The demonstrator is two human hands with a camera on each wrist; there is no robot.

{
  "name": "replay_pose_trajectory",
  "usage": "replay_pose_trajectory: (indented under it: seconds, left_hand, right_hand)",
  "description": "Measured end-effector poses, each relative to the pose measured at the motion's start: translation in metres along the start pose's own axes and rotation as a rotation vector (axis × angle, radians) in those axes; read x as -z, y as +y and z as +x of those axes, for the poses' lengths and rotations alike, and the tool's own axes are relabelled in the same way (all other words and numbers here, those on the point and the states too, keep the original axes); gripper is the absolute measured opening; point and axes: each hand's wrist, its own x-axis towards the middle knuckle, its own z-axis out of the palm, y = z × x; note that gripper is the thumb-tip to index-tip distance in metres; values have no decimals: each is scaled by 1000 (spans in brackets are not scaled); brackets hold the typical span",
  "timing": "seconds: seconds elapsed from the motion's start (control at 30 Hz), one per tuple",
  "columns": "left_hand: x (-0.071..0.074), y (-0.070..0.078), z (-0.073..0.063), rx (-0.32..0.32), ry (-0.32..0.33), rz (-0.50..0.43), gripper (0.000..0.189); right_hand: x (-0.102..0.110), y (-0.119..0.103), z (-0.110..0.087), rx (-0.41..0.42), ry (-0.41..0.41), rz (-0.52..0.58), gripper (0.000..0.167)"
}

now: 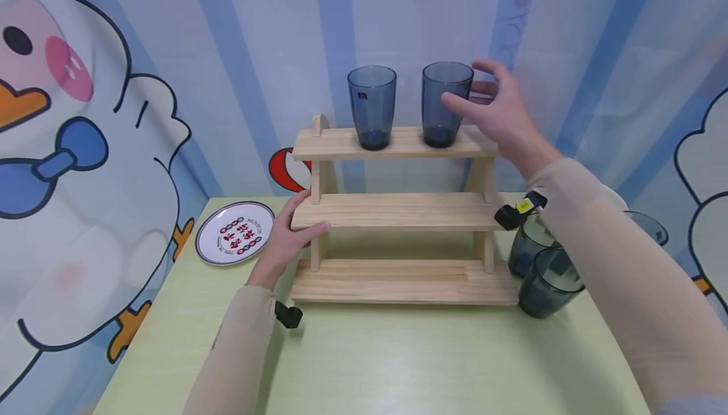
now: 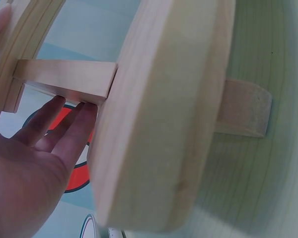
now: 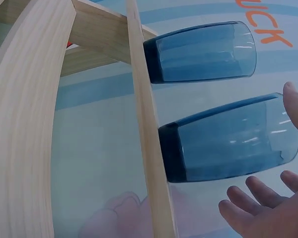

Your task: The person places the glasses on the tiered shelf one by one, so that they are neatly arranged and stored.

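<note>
A three-tier wooden display shelf (image 1: 392, 211) stands on the table. My left hand (image 1: 281, 246) holds the left end of its middle board, thumb at the front; in the left wrist view the fingers (image 2: 79, 130) touch the upright. Two blue-tinted glasses stand upright on the top board: a left glass (image 1: 373, 104) and a right glass (image 1: 438, 115). Around the right glass is my right hand (image 1: 505, 110), thumb in front and fingers behind. The right wrist view shows those fingers (image 3: 260, 191) spread and apart from the glass (image 3: 233, 144); whether the thumb touches it I cannot tell.
Several similar glasses (image 1: 547, 283) stand on the table to the shelf's right, partly hidden by my right sleeve. A white plate (image 1: 227, 254) with red print lies left of the shelf. A cartoon-printed curtain (image 1: 256, 55) hangs behind the table (image 1: 398, 358).
</note>
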Motion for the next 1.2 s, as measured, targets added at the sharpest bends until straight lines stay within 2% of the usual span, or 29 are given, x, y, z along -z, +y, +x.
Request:
replay_pose_trajectory:
  seconds: [0.33,0.67,0.9,1.1,1.2]
  left_hand:
    - [1,-1,1,-6,0,13,83]
    - [2,1,-1,1,6,39,83]
    - [4,0,-1,2,10,41,82]
    - [5,0,-2,1,9,38,82]
    - [6,0,-2,1,8,41,82]
  right_hand:
    - [28,15,-19,36,-58,65,82]
    - [59,34,-46,49,-74,10,77]
    - [79,50,-68,80,-54,-100,75]
    - [91,63,-94,85,-85,-222,78]
    - [95,70,-108,83,-96,-244,78]
